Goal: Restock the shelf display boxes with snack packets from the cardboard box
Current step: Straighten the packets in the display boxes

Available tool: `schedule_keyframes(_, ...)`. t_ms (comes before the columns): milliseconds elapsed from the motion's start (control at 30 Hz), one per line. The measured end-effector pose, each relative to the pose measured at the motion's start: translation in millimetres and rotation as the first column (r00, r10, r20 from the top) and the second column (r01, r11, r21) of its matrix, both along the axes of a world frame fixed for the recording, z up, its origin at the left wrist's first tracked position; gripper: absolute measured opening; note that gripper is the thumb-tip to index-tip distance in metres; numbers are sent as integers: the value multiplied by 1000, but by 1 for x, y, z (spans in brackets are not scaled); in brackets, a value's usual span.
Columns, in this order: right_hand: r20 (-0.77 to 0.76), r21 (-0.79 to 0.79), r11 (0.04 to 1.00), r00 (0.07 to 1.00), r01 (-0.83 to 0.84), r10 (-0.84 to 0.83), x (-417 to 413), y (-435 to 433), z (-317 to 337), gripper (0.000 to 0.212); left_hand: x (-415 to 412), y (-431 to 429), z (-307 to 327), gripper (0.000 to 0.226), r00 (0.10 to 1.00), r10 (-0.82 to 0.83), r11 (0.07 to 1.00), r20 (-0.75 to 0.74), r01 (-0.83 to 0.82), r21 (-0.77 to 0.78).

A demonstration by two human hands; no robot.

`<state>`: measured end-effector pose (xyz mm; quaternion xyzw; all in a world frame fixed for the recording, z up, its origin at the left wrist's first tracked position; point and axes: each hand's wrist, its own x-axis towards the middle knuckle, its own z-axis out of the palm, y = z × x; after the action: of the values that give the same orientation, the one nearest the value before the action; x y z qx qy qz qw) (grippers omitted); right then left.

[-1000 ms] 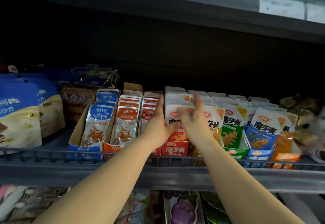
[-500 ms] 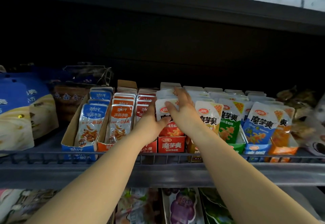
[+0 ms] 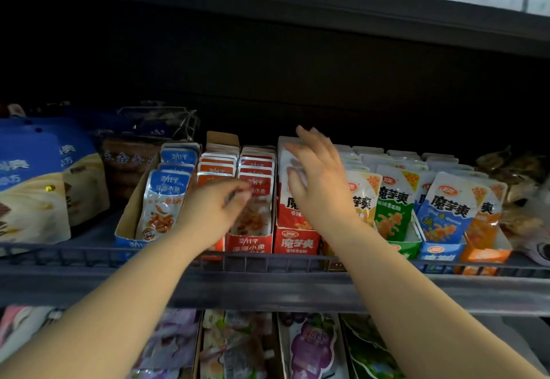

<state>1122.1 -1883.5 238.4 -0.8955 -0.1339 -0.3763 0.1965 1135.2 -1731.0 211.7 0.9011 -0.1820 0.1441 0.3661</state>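
Risk: tipping upright packets (image 3: 293, 210) out of the red display box (image 3: 296, 242) on the shelf (image 3: 268, 288), sweeping the right hand (image 3: 318, 182) across their tops, grip spread wide and holding nothing; grip of left hand (image 3: 211, 212) loosely curled, blurred, hold impossible to tell.

right hand (image 3: 320, 179) splayed over white packets (image 3: 293, 206) standing in red box (image 3: 296, 242). left hand (image 3: 214, 209) blurred, loosely curled, before fish packets (image 3: 256, 170) just beside. shelf (image 3: 268, 286) holds box row; blue bags (image 3: 29, 185) far left.
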Motion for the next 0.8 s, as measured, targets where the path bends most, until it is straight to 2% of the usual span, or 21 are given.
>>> schedule_keyframes(67, 90, 5, 998, 994, -62, 62, -4, 15, 2, 33, -2, 27, -8, 37, 990, 121, 991, 70, -124, 48)
schedule_keyframes(100, 68, 11, 994, 992, -106, 105, -6, 25, 4, 30, -4, 39, -13, 40, 981, 179, 980, 78, -185, 69)
schedule_keyframes(167, -160, 48, 975, 962, -216, 221, -6, 45, 8, 29, -9, 56, -24, 47, 967, 251, 961, 47, -255, 105)
schedule_keyframes(267, -595, 99, 949, 746, -301, 298, 5, 71, 4, 31, -12, 67, -37, 49, 971, 232, 943, 63, -241, 228)
schedule_keyframes(333, -726, 139, 944, 617, -300, 303, 14, 84, -2, 33, -11, 71, -39, 46, 975, 207, 942, 80, -221, 252)
schedule_keyframes(433, -795, 33, 946, 564, -324, 221, 29, 99, -8, 29, -8, 74, -41, 45, 974, 203, 953, 101, -220, 209)
schedule_keyframes(500, -819, -129, 926, 565, -356, 103, 37, 109, -13, 7, -7, 75, -44, 50, 968, 227, 957, 106, -243, 162)
schedule_keyframes(567, -828, -262, 885, 561, -386, 0, 44, 117, -19, 20, -5, 76, -48, 58, 962, 250, 957, 110, -263, 123)
schedule_keyframes(633, -833, -337, 849, 549, -408, -66, 51, 120, -21, 12, -3, 77, -51, 57, 960, 248, 955, 131, -265, 131)
schedule_keyframes(800, -800, -436, 826, 574, -357, -174, 65, 122, -24, 32, 5, 82, -58, 50, 957, 247, 954, 153, -268, 132)
